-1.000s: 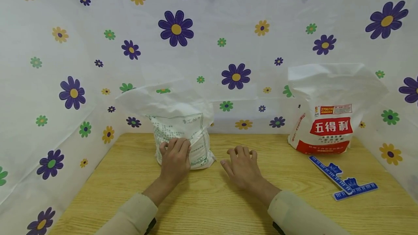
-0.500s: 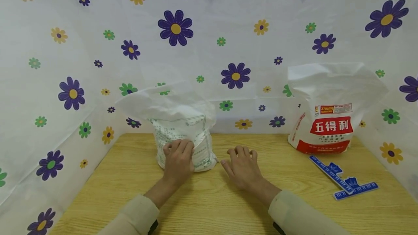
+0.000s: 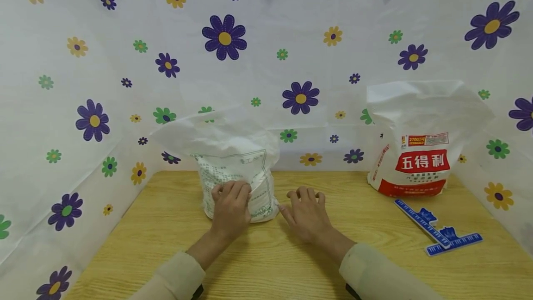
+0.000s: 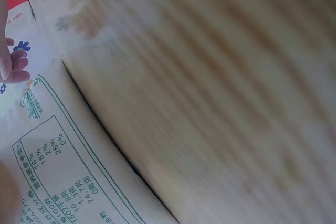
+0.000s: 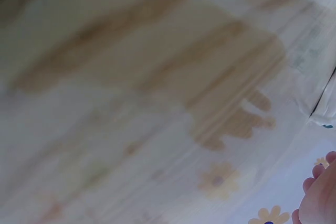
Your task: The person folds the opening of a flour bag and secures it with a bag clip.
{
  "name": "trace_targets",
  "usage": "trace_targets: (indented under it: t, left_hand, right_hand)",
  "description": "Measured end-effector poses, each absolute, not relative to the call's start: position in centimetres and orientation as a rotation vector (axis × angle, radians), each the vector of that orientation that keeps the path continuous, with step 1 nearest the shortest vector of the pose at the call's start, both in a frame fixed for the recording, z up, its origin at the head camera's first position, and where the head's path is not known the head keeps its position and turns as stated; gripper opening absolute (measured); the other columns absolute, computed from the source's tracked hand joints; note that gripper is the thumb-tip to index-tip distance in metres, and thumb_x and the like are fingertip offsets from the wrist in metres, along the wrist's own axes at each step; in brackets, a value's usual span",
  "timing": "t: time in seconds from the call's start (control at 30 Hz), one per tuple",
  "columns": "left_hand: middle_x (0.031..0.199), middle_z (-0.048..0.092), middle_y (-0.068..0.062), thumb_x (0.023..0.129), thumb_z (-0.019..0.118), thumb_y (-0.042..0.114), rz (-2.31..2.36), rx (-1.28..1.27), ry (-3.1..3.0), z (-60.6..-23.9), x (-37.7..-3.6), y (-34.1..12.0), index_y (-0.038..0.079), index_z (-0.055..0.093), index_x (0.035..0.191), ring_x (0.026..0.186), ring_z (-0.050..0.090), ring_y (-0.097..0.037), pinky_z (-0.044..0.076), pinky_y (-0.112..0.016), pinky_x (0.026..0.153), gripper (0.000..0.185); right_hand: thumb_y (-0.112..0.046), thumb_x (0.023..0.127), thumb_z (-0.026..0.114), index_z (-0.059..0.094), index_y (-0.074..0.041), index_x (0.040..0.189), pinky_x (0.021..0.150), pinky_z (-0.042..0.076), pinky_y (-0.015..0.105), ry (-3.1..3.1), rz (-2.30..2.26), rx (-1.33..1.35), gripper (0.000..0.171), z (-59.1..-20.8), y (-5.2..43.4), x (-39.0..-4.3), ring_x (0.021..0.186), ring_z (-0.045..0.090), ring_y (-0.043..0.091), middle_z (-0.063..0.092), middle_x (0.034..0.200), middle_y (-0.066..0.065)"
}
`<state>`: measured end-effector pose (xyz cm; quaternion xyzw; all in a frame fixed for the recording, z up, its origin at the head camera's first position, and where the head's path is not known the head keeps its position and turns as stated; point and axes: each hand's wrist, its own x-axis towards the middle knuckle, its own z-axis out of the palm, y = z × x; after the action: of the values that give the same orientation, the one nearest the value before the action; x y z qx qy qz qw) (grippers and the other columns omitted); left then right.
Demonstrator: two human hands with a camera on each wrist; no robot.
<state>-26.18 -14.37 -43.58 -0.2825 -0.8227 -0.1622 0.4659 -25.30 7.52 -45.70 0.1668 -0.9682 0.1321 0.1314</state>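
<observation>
**Left hand on the white bag, right hand flat beside it**

Here we are at the wooden table [image 3: 291,263], flowered sheet [image 3: 266,59] hung up on three sides like a little booth. Centre stage: the white bag [image 3: 233,161] with green print, standing upright near the back edge, its loose top flaring open above the filled part. The left hand [image 3: 231,209] is laid against the front of it, fingers bent over the plastic low down; it looks like a light pressing grasp that steadies the bag so it does not flop, though how firmly it pinches I cannot tell. The left wrist view shows the green printed panel [image 4: 58,171] close up, the bag's bottom edge meeting the table.

The right hand [image 3: 306,214] lies palm down on the wood, fingers straight and spread, holding nothing. Its thumb side sits just beside the bag's lower right corner, about touching. From there it could block the bag from sliding that way.

Off to the right, well apart, a second bag [image 3: 420,152] with a red label stands against the sheet, and in front of it two blue clips [image 3: 437,228] lie crossed on the table, within the right arm's reach.
</observation>
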Motion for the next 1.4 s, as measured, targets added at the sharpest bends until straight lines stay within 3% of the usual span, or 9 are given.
trace_targets:
  t: [0.8, 1.03, 1.4]
  left_hand:
    - [0.097, 0.062, -0.005, 0.095, 0.05, 0.011, -0.403, -0.735, -2.028, -43.5, -24.9, -13.1, 0.007, 0.059, 0.088, 0.092, 0.051, -0.025, 0.026, -0.049, 0.088, 0.012]
    - [0.095, 0.062, -0.005, 0.094, 0.052, 0.01, -0.409, -0.754, -2.003, -43.3, -24.5, -12.5, 0.006, 0.059, 0.087, 0.09, 0.052, -0.024, 0.026, -0.048, 0.088, 0.011]
    - [0.103, 0.061, -0.008, 0.105, 0.047, 0.025, -0.53, -0.822, -1.969, -43.1, -24.0, -14.1, 0.006, 0.063, 0.098, 0.096, 0.05, -0.026, 0.026, -0.049, 0.087, 0.026]
  right_hand:
    - [-0.039, 0.107, 0.036, 0.058, -0.013, 0.125, 0.099, 0.03, 0.055, -2.756, 0.399, 0.499, 0.038, -45.5, 6.3, -25.5, 0.119, 0.046, 0.028, 0.055, 0.121, 0.008]
    - [-0.03, 0.107, 0.038, 0.06, -0.01, 0.117, 0.098, 0.031, 0.056, -2.706, 0.357, 0.498, 0.032, -45.5, 6.3, -25.4, 0.116, 0.049, 0.03, 0.056, 0.117, 0.009]
    - [-0.026, 0.106, 0.042, 0.06, -0.01, 0.104, 0.097, 0.033, 0.055, -2.672, 0.257, 0.511, 0.024, -45.8, 6.3, -25.4, 0.106, 0.052, 0.028, 0.058, 0.108, 0.007]
